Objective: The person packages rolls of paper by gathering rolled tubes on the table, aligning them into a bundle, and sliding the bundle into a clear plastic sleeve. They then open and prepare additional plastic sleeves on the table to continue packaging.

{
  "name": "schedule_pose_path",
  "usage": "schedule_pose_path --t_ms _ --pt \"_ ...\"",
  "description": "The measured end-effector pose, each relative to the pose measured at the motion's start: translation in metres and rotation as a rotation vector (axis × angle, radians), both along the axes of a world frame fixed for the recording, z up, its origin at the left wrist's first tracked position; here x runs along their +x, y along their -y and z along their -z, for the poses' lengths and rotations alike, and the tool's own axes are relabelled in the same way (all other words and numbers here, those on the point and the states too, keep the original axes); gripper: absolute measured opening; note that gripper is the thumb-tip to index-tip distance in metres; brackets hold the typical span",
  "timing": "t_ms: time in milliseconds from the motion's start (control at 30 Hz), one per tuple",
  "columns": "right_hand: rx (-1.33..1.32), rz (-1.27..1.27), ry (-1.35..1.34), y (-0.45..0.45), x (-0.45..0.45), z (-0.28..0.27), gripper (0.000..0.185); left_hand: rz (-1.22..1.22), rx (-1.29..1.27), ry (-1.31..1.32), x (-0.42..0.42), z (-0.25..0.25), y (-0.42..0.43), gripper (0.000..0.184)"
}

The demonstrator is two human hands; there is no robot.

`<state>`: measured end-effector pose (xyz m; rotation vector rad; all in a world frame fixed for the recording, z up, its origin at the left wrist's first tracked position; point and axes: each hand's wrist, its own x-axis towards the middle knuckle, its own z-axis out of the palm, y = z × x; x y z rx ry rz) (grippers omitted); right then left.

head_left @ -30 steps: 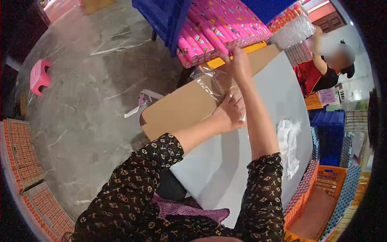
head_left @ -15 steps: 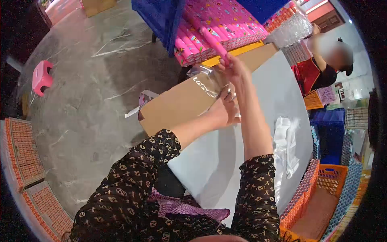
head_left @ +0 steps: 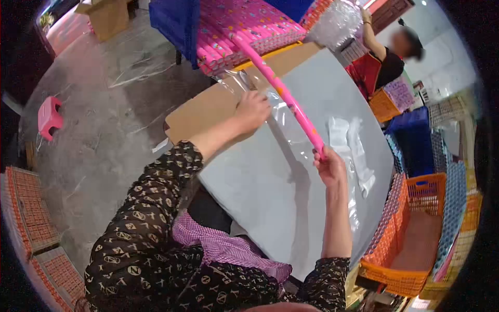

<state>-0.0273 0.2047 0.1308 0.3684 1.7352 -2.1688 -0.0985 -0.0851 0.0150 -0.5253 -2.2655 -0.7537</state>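
Note:
A long pink patterned roll (head_left: pixel 291 104) slants across the grey table (head_left: pixel 249 179), its near end in the closed fingers of my right hand (head_left: pixel 330 165). Its far end reaches the stack of pink rolls (head_left: pixel 249 23). My left hand (head_left: pixel 253 110) is closed on a clear plastic sleeve (head_left: pixel 278 106) over the edge of a brown cardboard sheet (head_left: pixel 200 112). The sleeve lies beside and partly beneath the roll; whether they touch cannot be made out. White crumpled plastic strips (head_left: pixel 340 143) rest on the table to the right.
Blue crates (head_left: pixel 174 31) flank the stack. An orange basket (head_left: pixel 403 275) and bundles of blue and orange rolls stand at the right. Another person (head_left: pixel 387 67) is at the upper right. A pink stool (head_left: pixel 49 118) stands on the floor at the left.
My right hand has drawn one pink roll out of the stack, toward me and to the right. My left hand has shifted left with the sleeve, and the view has turned somewhat.

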Motion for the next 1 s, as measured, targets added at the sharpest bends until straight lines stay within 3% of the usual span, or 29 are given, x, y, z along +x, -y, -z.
schedule_pose_path --t_ms 67,133,167,233,333,400,533,700,867,1000 --pt "-0.023 0.048 -0.003 -0.028 0.032 -0.002 0.027 -0.003 -0.055 0.076 0.011 -0.013 0.006 0.019" --pt "-0.028 0.091 -0.048 -0.049 0.066 -0.001 0.027 0.259 0.539 0.703 0.024 -0.033 0.008 0.019" --pt "-0.042 0.106 -0.043 -0.061 0.082 0.004 0.027 0.265 0.521 0.713 0.033 -0.042 0.001 0.019" --pt "-0.001 0.122 -0.112 -0.079 0.112 0.012 0.028 0.36 0.826 0.976 0.057 -0.07 -0.015 0.02" --pt "0.033 0.156 -0.147 -0.096 0.157 0.025 0.03 0.545 1.085 1.034 0.085 -0.1 -0.045 0.025" --pt "0.075 0.16 -0.186 -0.11 0.184 0.029 0.034 0.724 1.303 1.074 0.087 -0.09 -0.057 0.03" --pt "0.257 0.199 -0.363 -0.16 0.232 0.049 0.034 0.697 1.576 1.063 0.09 -0.09 -0.07 0.022" --pt "0.358 0.324 -0.33 -0.213 0.271 0.06 0.034 0.835 1.592 1.005 0.091 -0.091 -0.069 0.019" --pt "0.406 0.326 -0.28 -0.236 0.283 0.065 0.032 1.13 1.344 1.055 0.095 -0.075 -0.067 0.022" --pt "0.545 0.275 -0.138 -0.264 0.292 0.069 0.032 0.784 0.948 1.101 0.114 -0.056 -0.069 0.031"
